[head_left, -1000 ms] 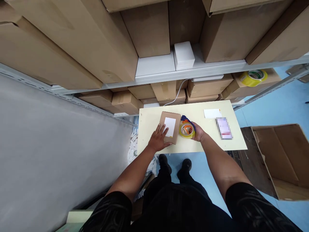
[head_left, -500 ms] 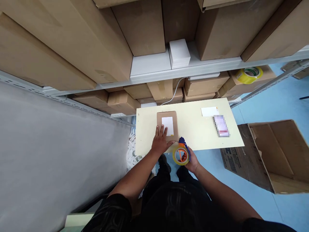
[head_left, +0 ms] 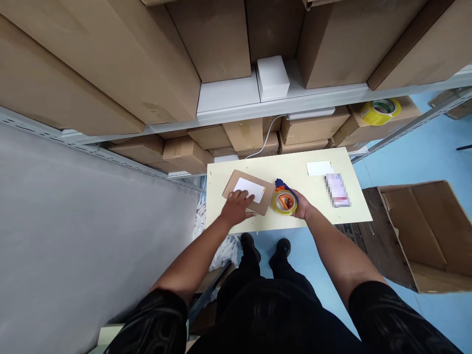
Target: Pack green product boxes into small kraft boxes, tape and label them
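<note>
A flat brown cardboard parcel (head_left: 263, 205) lies turned at an angle on the cream tabletop (head_left: 309, 191). On its upper face is a white label (head_left: 250, 188). My left hand (head_left: 236, 205) rests on the parcel's near left part with fingers spread, touching the label's lower edge. In my right hand (head_left: 301, 204) is a tape dispenser (head_left: 285, 200), blue and orange with a roll of clear yellowish tape. It is beside the parcel's right corner; whether it touches the corner I cannot tell.
A phone (head_left: 337, 190) and a white slip (head_left: 319, 168) lie on the table's right side. Shelves with brown boxes (head_left: 210, 44) rise behind, and a yellow tape roll (head_left: 380, 112) sits on one box. An open carton (head_left: 416, 236) stands on the floor at right.
The parcel has been turned, its right side swinging toward me. My right hand has moved the tape dispenser up and right, from the table's near edge to over the tabletop.
</note>
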A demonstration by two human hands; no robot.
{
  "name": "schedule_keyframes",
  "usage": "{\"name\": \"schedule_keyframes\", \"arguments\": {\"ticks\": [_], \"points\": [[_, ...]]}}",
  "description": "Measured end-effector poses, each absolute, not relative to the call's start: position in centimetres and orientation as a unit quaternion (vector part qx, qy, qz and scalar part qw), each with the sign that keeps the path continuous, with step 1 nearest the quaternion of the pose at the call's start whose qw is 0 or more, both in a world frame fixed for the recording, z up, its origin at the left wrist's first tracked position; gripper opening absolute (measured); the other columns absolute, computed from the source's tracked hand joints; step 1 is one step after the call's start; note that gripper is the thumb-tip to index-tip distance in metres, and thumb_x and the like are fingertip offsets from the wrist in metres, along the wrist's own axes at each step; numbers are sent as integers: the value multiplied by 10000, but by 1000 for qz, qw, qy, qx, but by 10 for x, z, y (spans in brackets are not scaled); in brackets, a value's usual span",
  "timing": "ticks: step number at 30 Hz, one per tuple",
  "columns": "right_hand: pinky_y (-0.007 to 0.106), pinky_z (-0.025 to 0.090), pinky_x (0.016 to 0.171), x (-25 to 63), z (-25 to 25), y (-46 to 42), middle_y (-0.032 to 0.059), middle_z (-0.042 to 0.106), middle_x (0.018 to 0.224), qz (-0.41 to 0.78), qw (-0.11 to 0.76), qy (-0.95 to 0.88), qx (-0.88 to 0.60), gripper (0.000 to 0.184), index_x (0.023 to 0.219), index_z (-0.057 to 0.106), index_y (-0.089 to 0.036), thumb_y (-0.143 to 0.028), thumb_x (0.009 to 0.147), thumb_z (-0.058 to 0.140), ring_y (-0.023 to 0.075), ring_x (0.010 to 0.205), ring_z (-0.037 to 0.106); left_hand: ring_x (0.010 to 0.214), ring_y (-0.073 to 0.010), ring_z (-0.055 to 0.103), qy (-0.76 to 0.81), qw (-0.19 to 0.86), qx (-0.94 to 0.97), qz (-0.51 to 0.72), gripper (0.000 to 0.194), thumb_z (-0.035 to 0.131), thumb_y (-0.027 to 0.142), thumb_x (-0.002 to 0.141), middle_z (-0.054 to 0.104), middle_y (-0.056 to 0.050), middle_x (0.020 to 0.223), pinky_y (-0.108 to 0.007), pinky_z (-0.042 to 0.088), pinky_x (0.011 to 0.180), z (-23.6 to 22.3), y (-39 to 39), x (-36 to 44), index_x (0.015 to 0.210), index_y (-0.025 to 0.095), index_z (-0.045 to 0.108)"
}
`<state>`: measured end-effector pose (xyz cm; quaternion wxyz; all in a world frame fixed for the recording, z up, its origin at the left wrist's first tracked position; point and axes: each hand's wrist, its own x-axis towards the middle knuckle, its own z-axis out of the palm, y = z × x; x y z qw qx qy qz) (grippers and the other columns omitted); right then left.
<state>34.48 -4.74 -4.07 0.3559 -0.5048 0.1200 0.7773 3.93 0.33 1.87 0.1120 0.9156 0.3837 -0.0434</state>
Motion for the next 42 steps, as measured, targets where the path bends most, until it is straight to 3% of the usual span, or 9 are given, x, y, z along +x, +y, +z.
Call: {"name": "schedule_keyframes", "arguments": {"ticks": [4, 7, 16, 25, 32, 36, 39, 42], "points": [[422, 642, 713, 355, -44, -29, 114, 773, 845, 785, 313, 101, -525, 448, 1115, 683, -144, -551, 954, 589, 265, 764, 735, 1572, -458, 123, 382, 92, 919, -36, 1068, 732, 763, 730, 283, -136, 1699, -668, 20, 1238, 11, 30, 29, 1614, 283, 373], [442, 643, 754, 352, -45, -25, 135, 779, 874, 800, 326, 100, -495, 448, 1141, 684, -133, -533, 972, 572, 281, 808, 744, 1584, -467, 38, 410, 97, 906, -42, 1134, 701, 800, 720, 207, -131, 1726, -715, -26, 1211, 5, 30, 35, 1646, 288, 292], [420, 635, 790, 351, -44, -49, 113, 789, 907, 774, 356, 115, -510, 451, 1124, 707, -154, -541, 999, 512, 256, 833, 755, 1592, -450, -20, 424, 112, 898, -31, 1173, 712, 807, 705, 190, -106, 1732, -716, -38, 1220, 1, 24, 38, 1656, 293, 257], [433, 619, 873, 338, -40, -173, 78, 802, 955, 756, 395, 189, -487, 395, 1047, 720, -206, -531, 1005, 499, 252, 876, 765, 1594, -446, -16, 463, 118, 878, -18, 1127, 678, 795, 753, 175, -110, 1733, -731, -91, 1210, 1, 15, 51, 1659, 277, 253], [418, 618, 928, 242, -55, -182, 38, 811, 978, 744, 468, 212, -427, 391, 1084, 726, -262, -555, 990, 486, 254, 1012, 757, 1579, -488, -38, 556, 128, 821, -6, 1097, 573, 804, 825, 111, -154, 1741, -781, -1, 1183, -2, -18, 96, 1673, 231, 179], [380, 620, 924, 235, -57, -157, 32, 809, 1029, 733, 488, 206, -428, 383, 1084, 727, -269, -531, 980, 468, 240, 1076, 740, 1567, -517, 23, 572, 133, 808, -35, 1065, 498, 796, 869, 112, -193, 1733, -789, 82, 1164, 5, -31, 99, 1677, 198, 145], [383, 626, 878, 264, -52, -131, 55, 807, 982, 739, 473, 208, -433, 401, 1077, 727, -236, -523, 969, 469, 249, 1010, 751, 1539, -524, 162, 513, 137, 845, -69, 1128, 602, 790, 811, 163, -217, 1718, -710, 191, 1184, 16, -33, 77, 1666, 171, 204], [418, 632, 821, 303, -47, -89, 85, 798, 949, 771, 408, 183, -454, 440, 1111, 714, -186, -528, 966, 478, 264, 908, 753, 1471, -475, 345, 419, 140, 893, -84, 1155, 727, 745, 745, 324, -217, 1661, -568, 264, 1217, 25, -23, 47, 1645, 172, 284]]}}
